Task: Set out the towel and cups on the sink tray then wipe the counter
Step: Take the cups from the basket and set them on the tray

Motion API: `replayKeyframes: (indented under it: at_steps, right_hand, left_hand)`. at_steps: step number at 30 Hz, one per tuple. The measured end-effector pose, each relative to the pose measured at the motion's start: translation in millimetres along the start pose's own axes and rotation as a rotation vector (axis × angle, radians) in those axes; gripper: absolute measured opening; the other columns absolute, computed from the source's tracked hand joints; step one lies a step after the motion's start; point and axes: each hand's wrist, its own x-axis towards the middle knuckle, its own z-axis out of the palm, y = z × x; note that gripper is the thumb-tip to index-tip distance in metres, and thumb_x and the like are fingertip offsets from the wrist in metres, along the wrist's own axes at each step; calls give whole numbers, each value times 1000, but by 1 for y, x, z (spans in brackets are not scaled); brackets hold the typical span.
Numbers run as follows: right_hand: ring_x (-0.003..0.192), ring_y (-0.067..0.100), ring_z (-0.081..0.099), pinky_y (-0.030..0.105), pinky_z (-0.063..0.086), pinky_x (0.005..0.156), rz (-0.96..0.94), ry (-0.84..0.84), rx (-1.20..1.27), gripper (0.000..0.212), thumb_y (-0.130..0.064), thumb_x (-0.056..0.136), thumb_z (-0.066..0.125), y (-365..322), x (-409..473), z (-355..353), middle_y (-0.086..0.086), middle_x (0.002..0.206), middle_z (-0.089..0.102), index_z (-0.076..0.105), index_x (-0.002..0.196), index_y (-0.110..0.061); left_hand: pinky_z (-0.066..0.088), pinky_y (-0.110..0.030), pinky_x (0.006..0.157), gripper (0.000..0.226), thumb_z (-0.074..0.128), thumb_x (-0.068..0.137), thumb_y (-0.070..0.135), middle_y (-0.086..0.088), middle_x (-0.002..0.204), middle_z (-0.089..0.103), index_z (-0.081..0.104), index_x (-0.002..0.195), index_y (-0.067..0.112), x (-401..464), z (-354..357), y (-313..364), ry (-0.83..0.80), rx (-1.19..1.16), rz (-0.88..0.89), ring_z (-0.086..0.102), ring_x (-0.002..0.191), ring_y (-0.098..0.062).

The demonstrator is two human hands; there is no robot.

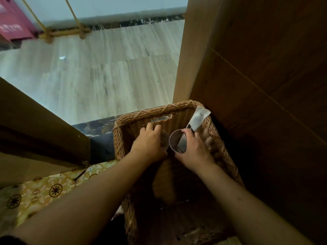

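Lifting is best being done upright: a cup (177, 142) is being clasped by the right hand (193, 149), a second cup (164, 139) by the left hand (148, 142), above the basket (122, 137).

The floor (99, 71) is laid with pale wood-grain planks and is brightly lit. A dark skirting strip (138, 22) runs along the base of a light wall (106, 6) at the far side. A brown wooden panel (265, 59) fills the right side, in shadow. A yellow patterned covering (35, 193) lies at lower left. A pink object (14, 23) stands at upper left.
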Motion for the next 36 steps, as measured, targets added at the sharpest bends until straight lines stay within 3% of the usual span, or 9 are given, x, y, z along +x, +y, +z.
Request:
replayKeyframes:
  at_steps: [6, 13, 21, 28, 36]
  right_hand:
    - [122, 28, 49, 42, 51, 97, -122, 119, -74, 78, -47, 74, 82, -71, -23, -62, 7, 131, 49, 41, 137, -28]
    - [115, 22, 52, 32, 48, 87, -336, 166, -84, 77, -46, 77, 82, -214, -46, -69, 3, 128, 47, 36, 137, -35]
    - [129, 27, 51, 40, 47, 105, -611, 12, -128, 88, -41, 74, 86, -435, -106, 51, 3, 146, 40, 34, 144, -30]
    - [121, 24, 56, 38, 54, 95, -883, -126, -135, 85, -44, 73, 84, -612, -181, 199, 1, 141, 45, 36, 142, -30]
    - [119, 21, 53, 27, 49, 89, -1138, -433, -119, 78, -38, 77, 79, -762, -255, 317, 3, 138, 41, 37, 142, -29]
  left_hand:
    - [46, -42, 104, 94, 82, 68, 56, -3, 143, 44, 40, 146, 26, -46, -73, -12, 195, 15, 126, 43, 128, -26]
    - [51, -44, 99, 98, 76, 68, 69, -1, 144, 45, 40, 149, 27, -136, -166, -111, 420, 9, 64, 45, 127, -24]
    - [52, -39, 96, 93, 81, 68, 62, -1, 140, 48, 42, 146, 27, -292, -215, -327, 569, 29, -240, 50, 121, -22]
    - [53, -46, 90, 73, 65, 70, 63, -4, 124, 53, 52, 130, 24, -454, -223, -506, 599, -10, -582, 52, 118, -30]
    - [49, -42, 94, 88, 76, 69, 64, -5, 129, 47, 46, 140, 21, -604, -208, -632, 612, -118, -903, 50, 117, -29]
